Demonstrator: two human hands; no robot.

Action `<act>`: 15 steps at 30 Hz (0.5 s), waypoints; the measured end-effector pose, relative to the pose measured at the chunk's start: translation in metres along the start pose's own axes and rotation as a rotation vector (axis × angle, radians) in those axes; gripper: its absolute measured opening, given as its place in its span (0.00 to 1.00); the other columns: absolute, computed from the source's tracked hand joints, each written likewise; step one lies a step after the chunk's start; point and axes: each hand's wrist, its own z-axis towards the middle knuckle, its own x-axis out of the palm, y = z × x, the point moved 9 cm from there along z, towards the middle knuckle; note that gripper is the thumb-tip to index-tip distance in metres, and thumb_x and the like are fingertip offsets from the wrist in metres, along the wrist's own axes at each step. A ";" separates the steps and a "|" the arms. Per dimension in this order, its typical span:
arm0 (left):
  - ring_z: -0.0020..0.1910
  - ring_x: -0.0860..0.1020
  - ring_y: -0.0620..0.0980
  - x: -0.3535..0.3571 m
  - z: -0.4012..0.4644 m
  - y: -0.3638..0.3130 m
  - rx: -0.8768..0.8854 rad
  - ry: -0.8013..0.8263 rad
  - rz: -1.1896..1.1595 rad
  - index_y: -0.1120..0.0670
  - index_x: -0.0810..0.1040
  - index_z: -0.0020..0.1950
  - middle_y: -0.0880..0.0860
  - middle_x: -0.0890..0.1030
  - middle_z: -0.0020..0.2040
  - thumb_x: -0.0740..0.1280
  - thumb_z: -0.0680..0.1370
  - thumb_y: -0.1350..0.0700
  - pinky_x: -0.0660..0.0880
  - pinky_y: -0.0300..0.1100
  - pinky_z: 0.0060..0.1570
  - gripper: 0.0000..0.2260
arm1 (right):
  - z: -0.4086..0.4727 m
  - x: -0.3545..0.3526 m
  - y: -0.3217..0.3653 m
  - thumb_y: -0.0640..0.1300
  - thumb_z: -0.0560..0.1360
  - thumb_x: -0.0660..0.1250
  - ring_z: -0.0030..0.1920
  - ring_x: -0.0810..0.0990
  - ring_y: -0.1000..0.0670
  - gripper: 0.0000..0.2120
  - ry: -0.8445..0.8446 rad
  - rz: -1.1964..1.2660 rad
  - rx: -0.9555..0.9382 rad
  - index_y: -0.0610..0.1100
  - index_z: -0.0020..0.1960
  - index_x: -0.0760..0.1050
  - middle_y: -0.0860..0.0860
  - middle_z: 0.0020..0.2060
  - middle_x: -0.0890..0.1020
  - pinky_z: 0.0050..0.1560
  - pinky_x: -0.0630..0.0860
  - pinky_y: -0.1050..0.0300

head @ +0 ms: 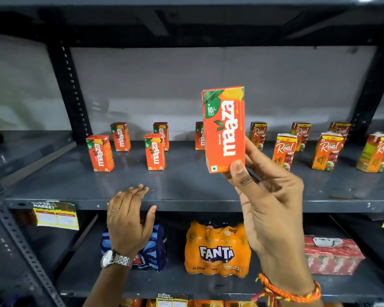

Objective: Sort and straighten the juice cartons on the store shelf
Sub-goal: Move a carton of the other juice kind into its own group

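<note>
Maaza cartons (155, 152) are set on the shelf (186, 187) to the left, Real cartons (327, 151) to the right; one Maaza carton (224, 129) is held above the shelf between them.

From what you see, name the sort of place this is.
Most likely a supermarket aisle: a metal shelf with a "Super Market" price tag, rows of juice cartons, and a Fanta multipack below.

Right hand (268, 196) raised, fingers (237, 171) pinching; left hand (129, 218) open.

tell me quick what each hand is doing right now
Left hand: open, empty, fingers resting on the dark grey metal shelf edge.
Right hand: closed on the upright orange Maaza juice carton, pinched at its lower corner.
</note>
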 end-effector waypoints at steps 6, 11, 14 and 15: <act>0.62 0.79 0.56 0.002 -0.002 0.002 -0.007 0.003 -0.020 0.57 0.80 0.62 0.54 0.82 0.61 0.61 0.79 0.46 0.66 0.53 0.69 0.20 | 0.005 0.001 -0.013 0.41 0.66 0.73 0.55 0.87 0.46 0.20 -0.007 0.086 0.136 0.42 0.58 0.82 0.45 0.51 0.89 0.53 0.83 0.55; 0.62 0.79 0.56 -0.003 -0.001 0.000 0.012 -0.003 -0.031 0.57 0.80 0.62 0.54 0.82 0.61 0.61 0.79 0.48 0.65 0.51 0.70 0.19 | 0.019 0.001 -0.042 0.36 0.70 0.70 0.51 0.88 0.41 0.14 0.036 0.205 0.339 0.35 0.55 0.80 0.41 0.50 0.88 0.49 0.84 0.58; 0.62 0.79 0.55 -0.004 0.001 -0.002 0.015 0.010 -0.036 0.56 0.80 0.63 0.53 0.82 0.61 0.61 0.79 0.48 0.65 0.50 0.70 0.18 | 0.046 -0.010 -0.065 0.34 0.73 0.70 0.47 0.89 0.45 0.07 -0.006 0.086 0.394 0.37 0.51 0.80 0.45 0.45 0.89 0.49 0.85 0.56; 0.62 0.79 0.55 -0.005 0.001 -0.001 0.008 0.020 -0.034 0.56 0.80 0.63 0.53 0.82 0.61 0.61 0.79 0.47 0.65 0.51 0.70 0.19 | 0.055 -0.013 -0.076 0.32 0.74 0.70 0.45 0.88 0.47 0.05 -0.010 0.013 0.417 0.38 0.49 0.80 0.45 0.44 0.88 0.48 0.85 0.57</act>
